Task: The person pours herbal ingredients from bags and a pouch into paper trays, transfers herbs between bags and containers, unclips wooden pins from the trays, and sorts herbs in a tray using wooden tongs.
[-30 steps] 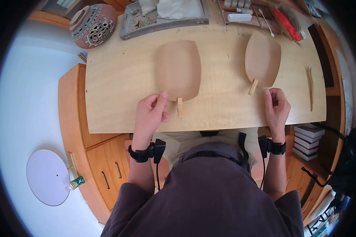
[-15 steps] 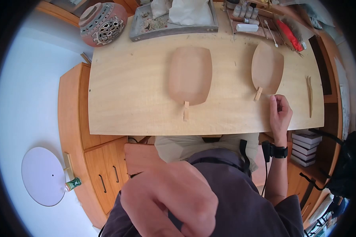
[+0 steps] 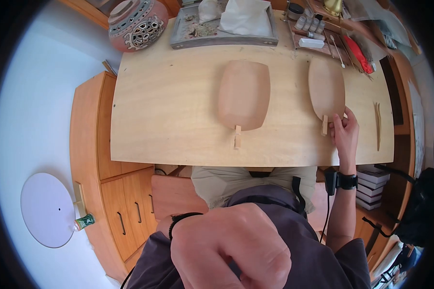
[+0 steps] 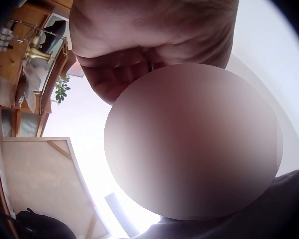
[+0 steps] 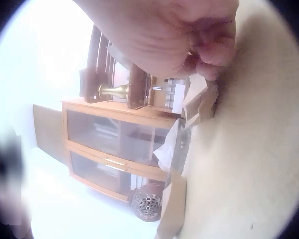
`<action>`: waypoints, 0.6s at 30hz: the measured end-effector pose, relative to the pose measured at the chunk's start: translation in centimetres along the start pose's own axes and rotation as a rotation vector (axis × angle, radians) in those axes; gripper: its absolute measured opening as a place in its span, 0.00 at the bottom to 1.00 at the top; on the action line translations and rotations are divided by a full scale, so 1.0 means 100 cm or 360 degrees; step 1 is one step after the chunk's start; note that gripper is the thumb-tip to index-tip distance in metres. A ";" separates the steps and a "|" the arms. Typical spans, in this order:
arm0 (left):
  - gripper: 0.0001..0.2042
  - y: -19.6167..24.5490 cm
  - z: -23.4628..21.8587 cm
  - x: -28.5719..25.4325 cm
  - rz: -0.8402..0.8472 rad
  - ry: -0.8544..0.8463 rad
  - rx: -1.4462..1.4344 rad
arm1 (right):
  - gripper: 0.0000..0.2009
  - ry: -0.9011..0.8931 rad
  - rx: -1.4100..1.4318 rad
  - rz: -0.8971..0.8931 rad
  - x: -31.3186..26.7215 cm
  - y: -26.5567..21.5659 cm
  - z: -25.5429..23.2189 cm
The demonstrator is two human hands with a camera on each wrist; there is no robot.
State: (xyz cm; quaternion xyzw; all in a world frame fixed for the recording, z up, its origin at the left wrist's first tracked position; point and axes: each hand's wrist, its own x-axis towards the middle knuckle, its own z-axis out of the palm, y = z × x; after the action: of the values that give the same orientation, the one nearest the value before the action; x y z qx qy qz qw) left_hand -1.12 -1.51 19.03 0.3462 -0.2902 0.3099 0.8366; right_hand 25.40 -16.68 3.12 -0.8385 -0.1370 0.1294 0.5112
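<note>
On pale wooden worktop (image 3: 178, 139): brown oval tray (image 3: 327, 89) lengthwise ahead of right hand (image 3: 347, 136), near rim pinched; left hand (image 3: 226, 241) curled, hold unclear.

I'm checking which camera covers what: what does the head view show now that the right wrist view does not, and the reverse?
Only the head view shows the raised left hand, the slender wooden tongs near the tabletop's right edge, and the round pale disc at lower left.

Only the right wrist view shows the two pale door handles of the glass-doored cabinet.

Both show the right hand at the near end of the right brown dish, plus the openwork pot and brass vase.
</note>
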 end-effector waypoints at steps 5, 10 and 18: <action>0.18 0.000 -0.004 -0.003 0.0069 0.0077 0.0148 | 0.20 -0.0105 0.0218 -0.0013 -0.022 -0.020 0.009; 0.19 0.006 -0.005 -0.004 0.0031 0.0081 0.0163 | 0.23 -0.0226 0.0365 0.0091 -0.052 -0.038 0.028; 0.21 0.003 -0.011 -0.005 0.0001 -0.0118 0.0107 | 0.23 -0.0398 0.0357 0.0163 -0.061 -0.030 0.040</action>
State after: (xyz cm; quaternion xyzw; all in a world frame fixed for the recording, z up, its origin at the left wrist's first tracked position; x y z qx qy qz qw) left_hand -1.37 -0.66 18.22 0.3853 -0.3104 0.3068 0.8131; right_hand 18.02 -14.32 4.47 -0.7595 -0.1415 0.2731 0.5732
